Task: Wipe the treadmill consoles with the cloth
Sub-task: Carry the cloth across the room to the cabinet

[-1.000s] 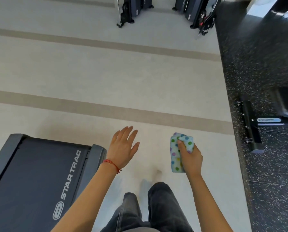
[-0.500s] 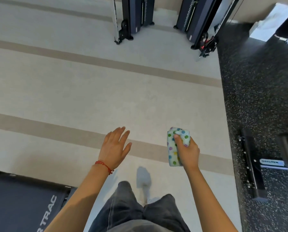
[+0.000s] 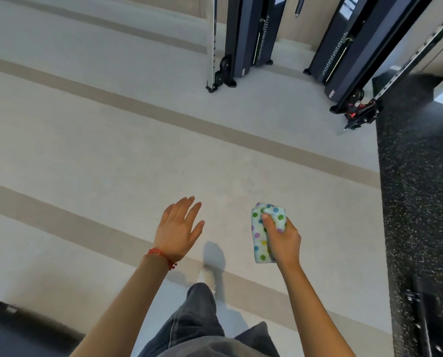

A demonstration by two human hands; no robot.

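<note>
From my remote seat, a dark treadmill [image 3: 14,328] edges the lower left corner, well left of the cloth. My left hand [image 3: 178,230], fingers spread and released, hovers left of the polka-dot cloth [image 3: 263,233], which my right hand [image 3: 283,239] grasps over the pale floor [image 3: 112,150].

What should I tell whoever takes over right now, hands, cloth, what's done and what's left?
Left hand: open, fingers spread, holding nothing.
Right hand: grips the folded polka-dot cloth, thumb pressed on top.
The person is mid-stride on the pale striped floor; a treadmill deck end shows at the lower left. Cable machines stand ahead.
Done: cannot tell from this view; no console is in sight.
Left: reach a treadmill console and wipe it with the cloth.
</note>
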